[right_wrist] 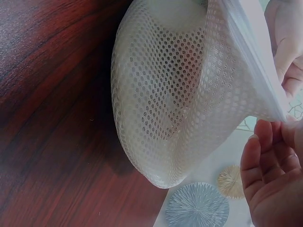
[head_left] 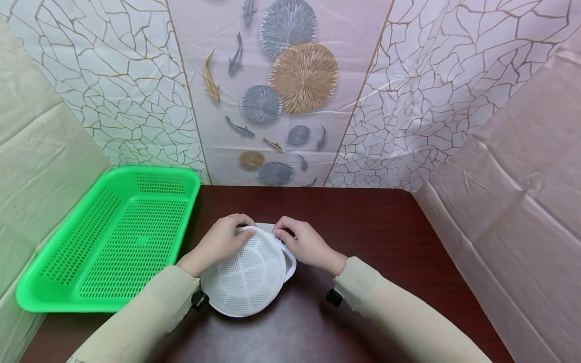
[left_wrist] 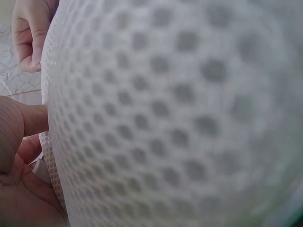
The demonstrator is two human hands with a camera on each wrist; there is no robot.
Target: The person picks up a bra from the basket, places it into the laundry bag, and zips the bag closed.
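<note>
A round white mesh laundry bag point(head_left: 245, 280) is held tilted up over the table, its flat mesh side facing the head camera. My left hand point(head_left: 227, 234) grips the bag's upper edge, thumb on the near mesh side and fingers behind. At the upper right edge, my right hand point(head_left: 306, 244) pinches the white rim between thumb and fingertips. A white band loops out along the bag's right side under that hand. In the right wrist view, the mesh body point(right_wrist: 165, 94) bulges away from a straight white edge strip point(right_wrist: 253, 52). Blurred mesh point(left_wrist: 156, 109) fills most of the left wrist view.
A green plastic basket point(head_left: 140, 252) with slotted walls stands on the left of the dark red-brown table point(head_left: 363, 217). Patterned cloth point(head_left: 290, 151) hangs behind the table, and plain beige cloth point(head_left: 508, 201) closes off the right side.
</note>
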